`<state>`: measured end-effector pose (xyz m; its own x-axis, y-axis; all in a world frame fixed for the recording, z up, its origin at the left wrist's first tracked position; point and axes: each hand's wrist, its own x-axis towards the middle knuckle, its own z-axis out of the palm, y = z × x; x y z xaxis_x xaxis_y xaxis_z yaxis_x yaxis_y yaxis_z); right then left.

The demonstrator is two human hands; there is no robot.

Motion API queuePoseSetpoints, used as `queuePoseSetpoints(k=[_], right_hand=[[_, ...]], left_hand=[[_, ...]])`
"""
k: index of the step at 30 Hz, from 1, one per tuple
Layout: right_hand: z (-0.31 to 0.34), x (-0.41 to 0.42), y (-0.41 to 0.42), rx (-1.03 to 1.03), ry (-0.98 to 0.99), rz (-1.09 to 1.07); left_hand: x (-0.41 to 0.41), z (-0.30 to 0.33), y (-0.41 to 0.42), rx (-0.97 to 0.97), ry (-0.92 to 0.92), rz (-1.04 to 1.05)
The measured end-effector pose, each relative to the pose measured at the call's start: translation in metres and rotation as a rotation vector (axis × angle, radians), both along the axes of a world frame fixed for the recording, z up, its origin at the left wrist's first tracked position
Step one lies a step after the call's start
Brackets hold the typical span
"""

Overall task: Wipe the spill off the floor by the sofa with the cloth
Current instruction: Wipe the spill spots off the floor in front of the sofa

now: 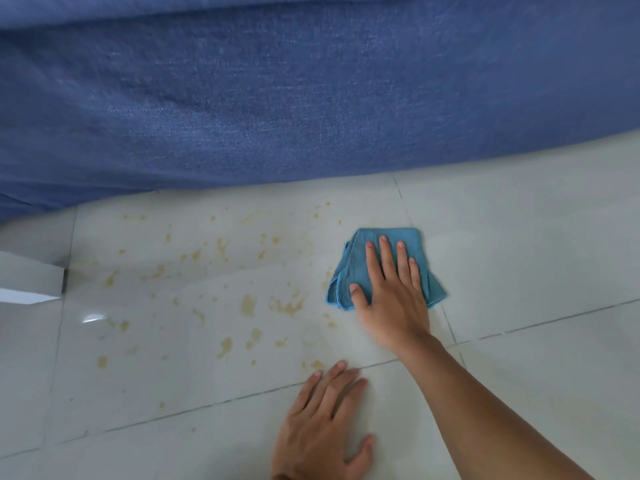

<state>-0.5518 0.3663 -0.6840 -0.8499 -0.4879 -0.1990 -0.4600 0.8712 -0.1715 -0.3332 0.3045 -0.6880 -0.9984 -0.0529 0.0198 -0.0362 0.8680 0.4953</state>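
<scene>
The right hand (pixel 389 289) lies flat, fingers spread, pressing the folded blue cloth (pixel 384 268) to the floor (pixel 519 237), likely so the whole pad drags evenly. The cloth sits at the right edge of the yellowish spill (pixel 249 303), which spreads leftward below the sofa (pixel 277 98). The left hand (pixel 322 424), also splayed, bears on bare tile, seemingly propping the person's weight.

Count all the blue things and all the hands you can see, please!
Blue things: 2, the sofa and the cloth
Hands: 2, the left hand flat on the floor and the right hand flat on the cloth
Total: 4
</scene>
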Motion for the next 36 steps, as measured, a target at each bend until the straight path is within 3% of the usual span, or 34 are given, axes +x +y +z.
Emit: queuePoseSetpoints(k=[7, 13, 17, 21, 25, 29, 36], right_hand=[[0.004, -0.043, -0.024, -0.05, -0.038, -0.185], [0.012, -0.047, -0.035, -0.037, -0.071, 0.092], [0.008, -0.055, -0.025, -0.037, -0.017, -0.111], [0.01, -0.089, -0.062, -0.03, -0.083, -0.236], [0.013, -0.075, -0.09, -0.027, -0.099, -0.034], [0.012, -0.04, -0.066, -0.086, -0.1, 0.131], [0.013, -0.072, -0.078, 0.015, -0.087, -0.086]], left_hand=[[-0.004, 0.001, 0.0, -0.012, 0.036, 0.003], [-0.003, -0.003, 0.001, 0.005, 0.031, 0.003], [-0.005, -0.002, -0.001, -0.01, 0.046, -0.003], [-0.002, -0.003, 0.0, -0.026, 0.043, -0.01], [-0.003, -0.003, 0.0, -0.004, 0.024, -0.026], [-0.003, -0.008, -0.004, -0.03, 0.032, -0.037], [-0.003, -0.01, -0.004, -0.074, 0.05, -0.022]])
